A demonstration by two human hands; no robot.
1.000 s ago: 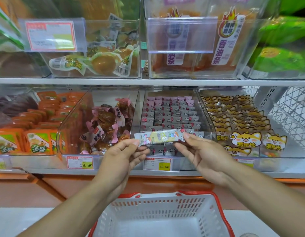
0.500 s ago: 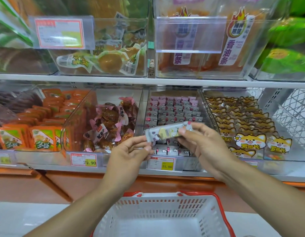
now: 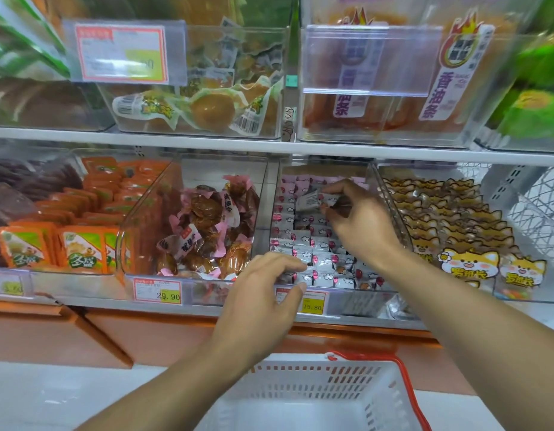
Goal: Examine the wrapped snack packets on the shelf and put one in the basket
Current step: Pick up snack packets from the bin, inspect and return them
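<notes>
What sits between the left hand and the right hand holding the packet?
In the head view, rows of pink-and-white wrapped packets in the clear bin lie between the left hand and the right hand pinching a snack packet.

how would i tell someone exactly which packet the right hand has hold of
Find the lower shelf's clear bin above the yellow 15.80 price tag, the one packed with rows of small pink-and-white packets. The right hand reaches into its back half. The held packet is the only one lifted and tilted above the flat rows, pinched at its end.
</notes>
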